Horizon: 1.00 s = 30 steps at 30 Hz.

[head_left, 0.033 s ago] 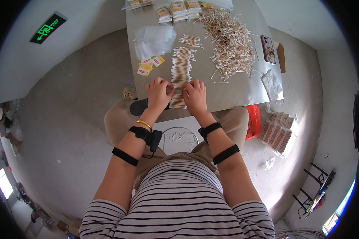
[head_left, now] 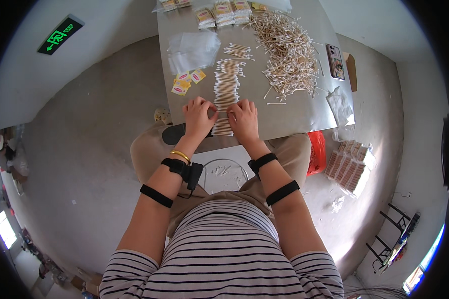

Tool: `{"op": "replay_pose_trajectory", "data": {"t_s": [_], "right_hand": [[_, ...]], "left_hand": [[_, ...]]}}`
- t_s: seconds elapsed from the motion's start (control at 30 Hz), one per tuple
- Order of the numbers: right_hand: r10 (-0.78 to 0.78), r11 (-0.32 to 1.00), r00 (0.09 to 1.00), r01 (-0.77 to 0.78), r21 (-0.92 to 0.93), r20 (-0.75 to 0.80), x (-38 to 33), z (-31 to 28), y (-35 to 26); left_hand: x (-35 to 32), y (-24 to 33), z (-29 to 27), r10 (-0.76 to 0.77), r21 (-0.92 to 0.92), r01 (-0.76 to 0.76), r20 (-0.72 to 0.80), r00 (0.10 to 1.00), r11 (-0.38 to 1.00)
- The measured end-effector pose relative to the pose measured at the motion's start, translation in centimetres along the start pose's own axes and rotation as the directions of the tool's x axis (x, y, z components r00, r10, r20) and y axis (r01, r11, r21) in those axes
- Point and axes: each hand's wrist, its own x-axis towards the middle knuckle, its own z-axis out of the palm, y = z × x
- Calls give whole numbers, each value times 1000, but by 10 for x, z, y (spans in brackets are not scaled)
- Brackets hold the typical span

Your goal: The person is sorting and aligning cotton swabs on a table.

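Note:
A long row of cotton swabs (head_left: 226,88) lies side by side on the metal table, running away from its near edge. My left hand (head_left: 199,117) has its fingers curled against the left tips of the swabs, near the row's close end. Opposite it, my right hand (head_left: 244,118) presses its bent fingertips on the right tips. Several swabs lie between the two hands, and the fingers partly hide their ends. Off to the right is a large loose heap of cotton swabs (head_left: 292,55). One single swab (head_left: 276,103) rests apart, below the heap.
Left of the row are clear plastic bags (head_left: 192,52) and small yellow cards (head_left: 181,87). Filled swab packs (head_left: 223,14) stand at the far edge. A phone (head_left: 335,62) and crumpled plastic (head_left: 339,107) lie at the table's right. Beside my right knee hangs a red bag (head_left: 316,153).

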Motion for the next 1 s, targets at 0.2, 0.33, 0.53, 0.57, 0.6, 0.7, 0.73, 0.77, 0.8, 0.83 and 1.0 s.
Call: {"op": "replay_pose_trajectory", "data": {"t_s": [0.2, 0.33, 0.53, 0.57, 0.6, 0.7, 0.73, 0.77, 0.8, 0.83, 1.0], "right_hand": [[2, 1000, 999, -2, -4, 49, 0, 1, 1], [-6, 1000, 999, 6, 2, 51, 2, -2, 2], [-73, 995, 997, 74, 61, -18, 2, -36, -13], [-44, 991, 997, 51, 124, -62, 0, -46, -20], [-17, 981, 994, 37, 193, -104, -1, -57, -31], [13, 936, 996, 19, 352, -89, -6, -93, -64], [5, 935, 995, 31, 353, -101, -9, -103, -72], [5, 908, 995, 38, 418, -100, -12, -113, -78], [-3, 874, 995, 51, 483, -99, -14, -124, -86], [-17, 870, 994, 68, 488, -110, -16, -135, -95], [-11, 577, 997, 64, 814, -71, -33, -184, -113]], "left_hand": [[-1, 0, -1, 12, 0, -12, 18, 1000, 1000], [-3, -1, -8, 133, -7, -133, 2, 991, 991], [-9, 26, -42, 53, -210, -83, -146, 988, 974], [-12, 33, -49, 58, -206, -90, -156, 986, 974], [-17, 41, -57, -11, -438, -31, -93, 996, 899], [-30, 65, -82, -32, -680, 1, -33, 999, 733], [-35, 74, -88, -9, -720, -22, -40, 999, 694], [-39, 83, -92, -59, -816, -8, -52, 997, 577], [-43, 91, -101, -53, -811, -25, -70, 996, 584], [-47, 98, -110, -30, -819, -69, -104, 994, 570], [-68, 135, -155, 18, -893, -114, -118, 993, 435]]}}
